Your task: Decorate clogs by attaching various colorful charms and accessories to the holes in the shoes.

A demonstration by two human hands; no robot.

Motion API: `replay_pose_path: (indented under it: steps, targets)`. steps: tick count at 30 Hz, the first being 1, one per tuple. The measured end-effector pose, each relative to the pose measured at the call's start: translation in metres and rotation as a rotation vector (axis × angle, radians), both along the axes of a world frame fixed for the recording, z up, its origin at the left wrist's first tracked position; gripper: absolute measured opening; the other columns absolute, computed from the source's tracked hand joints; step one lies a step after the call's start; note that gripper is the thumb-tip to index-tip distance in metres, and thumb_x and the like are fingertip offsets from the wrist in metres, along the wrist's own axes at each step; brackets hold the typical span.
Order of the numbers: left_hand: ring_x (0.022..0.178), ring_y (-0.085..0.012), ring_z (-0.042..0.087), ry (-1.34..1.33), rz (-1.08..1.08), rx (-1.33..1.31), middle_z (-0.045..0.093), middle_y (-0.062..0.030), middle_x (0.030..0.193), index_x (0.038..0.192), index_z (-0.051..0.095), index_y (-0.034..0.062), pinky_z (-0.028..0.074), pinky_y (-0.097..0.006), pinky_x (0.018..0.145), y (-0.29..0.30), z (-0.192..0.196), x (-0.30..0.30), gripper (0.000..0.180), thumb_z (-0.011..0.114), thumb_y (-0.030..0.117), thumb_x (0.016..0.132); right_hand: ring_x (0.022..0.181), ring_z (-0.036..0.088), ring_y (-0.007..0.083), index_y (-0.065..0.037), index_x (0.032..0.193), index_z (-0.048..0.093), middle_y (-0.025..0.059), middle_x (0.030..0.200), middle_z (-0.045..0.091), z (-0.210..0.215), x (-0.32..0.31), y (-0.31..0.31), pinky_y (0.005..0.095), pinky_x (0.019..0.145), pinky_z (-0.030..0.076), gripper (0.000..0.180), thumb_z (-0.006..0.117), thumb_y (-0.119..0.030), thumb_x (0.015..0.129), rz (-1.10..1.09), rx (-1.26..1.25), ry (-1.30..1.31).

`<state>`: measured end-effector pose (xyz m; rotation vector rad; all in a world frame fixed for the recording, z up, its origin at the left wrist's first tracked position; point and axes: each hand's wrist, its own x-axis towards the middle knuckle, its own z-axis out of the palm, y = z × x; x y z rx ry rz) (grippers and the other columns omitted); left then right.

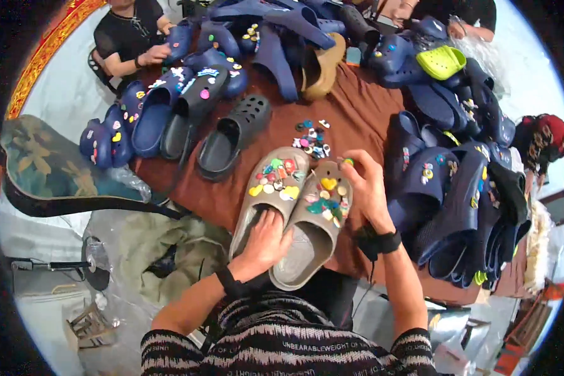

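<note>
At the bench (pixel 360 119), beige clogs (pixel 307 250) were held by the left hand (pixel 264 243), fingers inside one; a charm (pixel 348 161) looked pinched by the right hand (pixel 368 185), probably mid-fitting, firm push needed next.

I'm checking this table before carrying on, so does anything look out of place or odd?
The lime-green clog at the upper right stands out, its colour unlike the blue shoes around it. Loose charms lie scattered on the brown cloth beyond the beige clogs rather than fixed in a shoe. No clear damage shows.
</note>
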<state>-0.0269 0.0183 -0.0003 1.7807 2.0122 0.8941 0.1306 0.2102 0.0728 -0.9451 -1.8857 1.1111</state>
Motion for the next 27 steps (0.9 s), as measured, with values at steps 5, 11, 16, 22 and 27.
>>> replay_pose_path:
  steps: [5, 11, 16, 22, 27]
  targets:
    - [0.107, -0.0472, 0.049, -0.039, -0.007, 0.029, 0.052, -0.0294, 0.112, 0.113, 0.05, -0.0093, 0.044, -0.052, 0.091, 0.005, 0.005, -0.001, 0.037, 0.059, 0.017, 0.089, 0.078, 0.056, 0.0119, 0.002, 0.104, 0.062, 0.0022, 0.085, 0.062, -0.001, 0.043, -0.039, 0.0276, 0.073, 0.048, 0.015, 0.061, -0.007, 0.092, -0.158, -0.282, 0.052]
    - [0.102, -0.0466, 0.05, -0.1, -0.068, 0.031, 0.052, -0.0266, 0.105, 0.108, 0.049, -0.0058, 0.042, -0.052, 0.087, 0.001, 0.022, -0.009, 0.027, 0.058, 0.007, 0.086, 0.081, 0.056, 0.0107, 0.001, 0.105, 0.062, 0.0038, 0.088, 0.063, -0.036, 0.07, -0.058, 0.0266, 0.074, 0.047, 0.015, 0.062, -0.008, 0.092, -0.206, -0.291, 0.208]
    - [0.101, -0.0458, 0.051, -0.037, -0.107, 0.043, 0.054, -0.0257, 0.104, 0.107, 0.051, -0.0063, 0.044, -0.052, 0.087, 0.005, 0.046, -0.01, 0.026, 0.059, 0.006, 0.085, 0.079, 0.056, 0.0089, 0.0, 0.105, 0.062, 0.0013, 0.087, 0.064, -0.041, 0.075, -0.077, 0.0255, 0.072, 0.047, 0.015, 0.063, -0.008, 0.092, -0.25, -0.266, 0.215]
    - [0.11, -0.0437, 0.054, 0.354, -0.407, 0.209, 0.058, -0.0252, 0.109, 0.109, 0.056, -0.0069, 0.044, -0.05, 0.099, 0.059, 0.092, -0.055, 0.029, 0.06, 0.003, 0.082, 0.079, 0.056, 0.0083, 0.0, 0.104, 0.061, 0.0008, 0.089, 0.063, -0.062, 0.074, -0.096, 0.0246, 0.071, 0.047, 0.014, 0.063, -0.006, 0.092, -0.208, -0.299, 0.265]
    - [0.107, -0.0364, 0.056, 0.603, -0.585, 0.375, 0.06, -0.0195, 0.106, 0.106, 0.058, -0.0039, 0.044, -0.047, 0.098, 0.155, 0.14, -0.077, 0.03, 0.059, -0.003, 0.076, 0.083, 0.056, 0.0108, 0.001, 0.102, 0.062, 0.003, 0.09, 0.062, -0.072, 0.065, -0.101, 0.0267, 0.076, 0.047, 0.012, 0.065, -0.006, 0.091, -0.182, -0.364, 0.245]
